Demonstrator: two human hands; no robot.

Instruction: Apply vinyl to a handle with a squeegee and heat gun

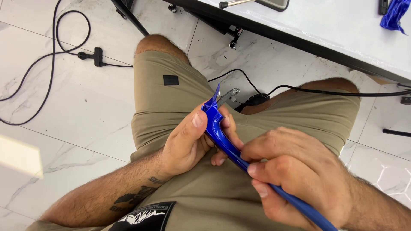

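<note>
Over my lap I hold a long thin tool wrapped in glossy blue tape (227, 143). Its bare grey metal tip (229, 95) sticks out at the upper end, with a loose flap of blue tape beside it. My left hand (190, 143) grips the upper wrapped part, thumb pressed on the tape. My right hand (291, 171) is closed around the shaft lower down, and the blue shaft runs on past it toward the bottom right.
I sit in khaki shorts (171, 92) above a white marble-tile floor. Black cables (55, 38) loop at the left and run under a white table (342, 30) at the top right. A crumpled blue piece (396, 15) lies on that table.
</note>
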